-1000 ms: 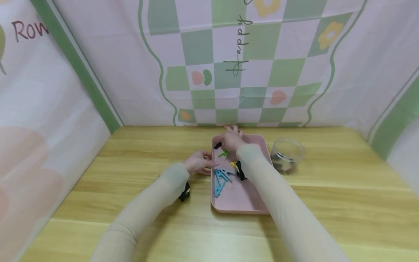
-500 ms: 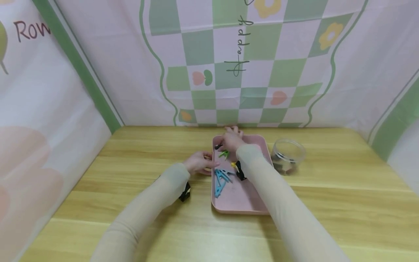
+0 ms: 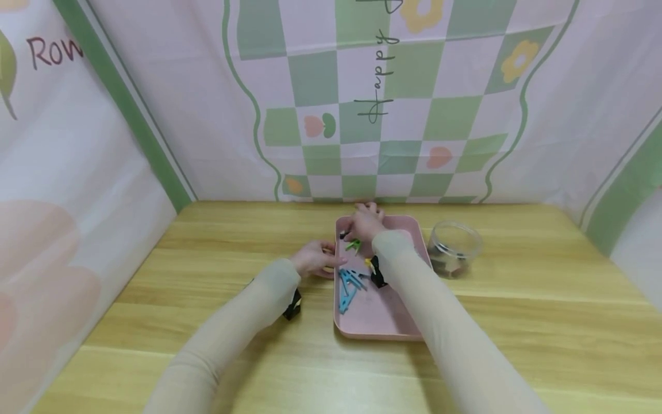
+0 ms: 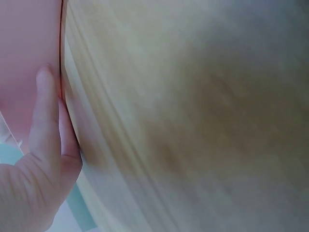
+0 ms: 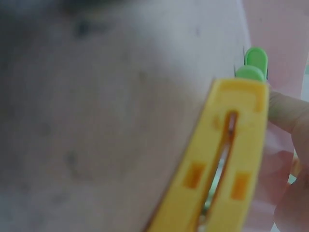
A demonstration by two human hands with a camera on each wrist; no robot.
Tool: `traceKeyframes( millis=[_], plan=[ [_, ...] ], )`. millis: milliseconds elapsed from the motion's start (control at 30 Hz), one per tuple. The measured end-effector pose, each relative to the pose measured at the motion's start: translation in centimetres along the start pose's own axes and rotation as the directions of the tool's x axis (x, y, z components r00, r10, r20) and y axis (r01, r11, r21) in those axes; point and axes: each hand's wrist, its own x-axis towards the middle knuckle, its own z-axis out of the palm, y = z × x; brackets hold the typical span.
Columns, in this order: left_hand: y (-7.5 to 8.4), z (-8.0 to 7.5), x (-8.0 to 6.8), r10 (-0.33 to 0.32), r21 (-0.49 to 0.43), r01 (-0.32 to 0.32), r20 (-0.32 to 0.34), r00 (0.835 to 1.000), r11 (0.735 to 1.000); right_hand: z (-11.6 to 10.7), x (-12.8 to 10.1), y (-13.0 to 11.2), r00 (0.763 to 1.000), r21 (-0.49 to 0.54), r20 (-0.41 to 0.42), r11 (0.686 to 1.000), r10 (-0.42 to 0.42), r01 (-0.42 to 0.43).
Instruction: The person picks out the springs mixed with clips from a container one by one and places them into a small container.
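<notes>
A pink tray (image 3: 380, 313) lies on the wooden table. My left hand (image 3: 312, 259) grips its left rim, thumb inside and fingers outside; the left wrist view shows the thumb (image 4: 46, 111) along the inner wall. At the far left corner, my right hand (image 3: 365, 223) pinches a small black piece (image 3: 343, 234), mostly hidden by the fingers. Just below that hand lies a green clothespin (image 3: 354, 246). Several blue clothespins (image 3: 349, 287) lie along the left side. A yellow clothespin (image 5: 227, 159) looms close in the right wrist view, under my right forearm.
To the tray's right stands a clear round jar (image 3: 455, 247) with dark pieces in its bottom. A patterned cloth (image 3: 362, 155) hangs right behind the table's back edge. My right sleeve (image 3: 455, 322) covers the tray's right side.
The black piece has turned between my right fingers, so less of it shows now. My left hand keeps its place on the rim, and the tray has not moved.
</notes>
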Motion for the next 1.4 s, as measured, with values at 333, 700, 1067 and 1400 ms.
traceKeyframes(
  millis=[333,700,1067,1400],
  plan=[
    [-0.5,0.0,0.4,-0.021,-0.008,0.021,-0.009,1.0,1.0,-0.1,-0.4,-0.2,1.0,0.067,0.001,0.998,0.001,-0.001],
    [-0.4,-0.1,0.3,-0.008,-0.002,0.008,-0.004,1.0,1.0,-1.0,-0.5,-0.3,1.0,0.158,-0.003,0.987,0.005,-0.004],
    [-0.3,0.0,0.3,-0.016,-0.005,0.016,-0.003,1.0,1.0,-3.0,-1.7,-1.1,0.998,0.192,-0.016,0.98,0.06,-0.056],
    [-0.1,0.0,0.0,0.0,0.004,0.0,0.006,1.0,1.0,-4.6,-2.5,-1.6,0.998,0.174,-0.06,0.985,-0.002,0.012]
  ],
)
